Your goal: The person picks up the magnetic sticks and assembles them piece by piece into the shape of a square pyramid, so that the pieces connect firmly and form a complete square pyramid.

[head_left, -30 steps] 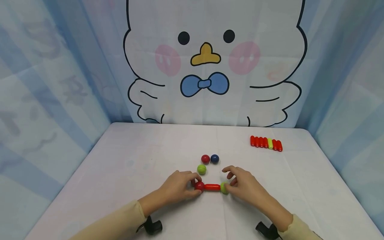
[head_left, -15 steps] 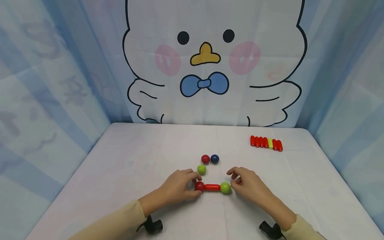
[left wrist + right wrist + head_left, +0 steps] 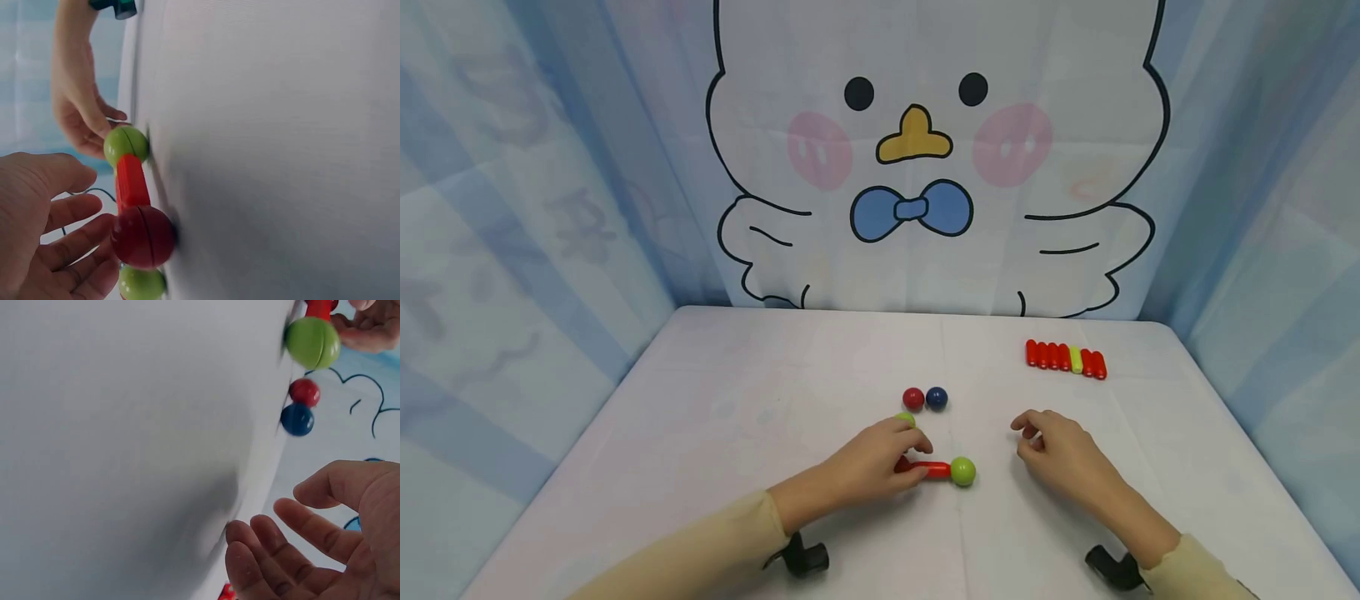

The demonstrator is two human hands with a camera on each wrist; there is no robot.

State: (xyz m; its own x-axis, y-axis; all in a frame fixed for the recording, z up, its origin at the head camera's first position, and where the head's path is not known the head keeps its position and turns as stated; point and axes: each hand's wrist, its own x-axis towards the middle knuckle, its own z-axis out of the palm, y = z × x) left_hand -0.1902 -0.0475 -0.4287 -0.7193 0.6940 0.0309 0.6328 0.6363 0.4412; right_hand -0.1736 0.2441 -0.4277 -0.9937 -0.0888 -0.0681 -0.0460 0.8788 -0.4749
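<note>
A red rod [image 3: 936, 470] on the table joins a lime-green ball [image 3: 963, 472] at its right end to a dark red ball [image 3: 142, 237] at its left. My left hand [image 3: 874, 457] hovers over the red ball and part of the rod, largely covering that ball in the head view. Its thumb and fingers are spread beside the rod in the left wrist view, with a gap to it. Off to the right, my right hand [image 3: 1067, 450] is held above the table, fingers loosely bent and holding nothing.
Behind the left hand, a second green ball [image 3: 906, 418] is partly hidden. Farther back a red ball [image 3: 913, 399] and a blue ball [image 3: 936, 398] sit side by side. Several red rods [image 3: 1052, 356] with one yellow-green rod [image 3: 1076, 360] lie in a row at the back right.
My right hand has let go of the green ball and moved away to the right. My left hand has shifted right from the red ball to over the rod.
</note>
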